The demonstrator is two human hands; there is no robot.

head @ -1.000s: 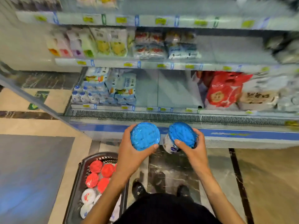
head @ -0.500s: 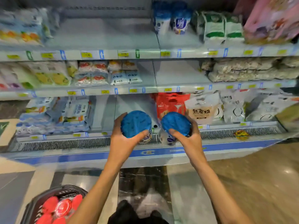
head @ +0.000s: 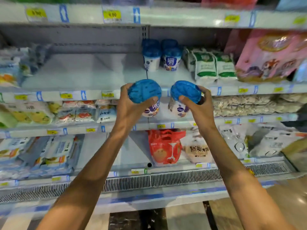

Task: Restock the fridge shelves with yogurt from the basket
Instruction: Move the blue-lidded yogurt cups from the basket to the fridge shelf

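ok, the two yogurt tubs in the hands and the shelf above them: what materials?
Left yogurt tub, in the left hand, and right yogurt tub, in the right hand: likely white plastic with glossy printed labels; blue lids look crinkled, so probably foil or thin film. Shelf: probably white-painted metal, smooth and flat, with plastic price strips along its edge.

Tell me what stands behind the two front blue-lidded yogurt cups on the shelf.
Behind the front yogurt cups, two more blue lids show; their bodies are hidden, and anything farther back cannot be seen.
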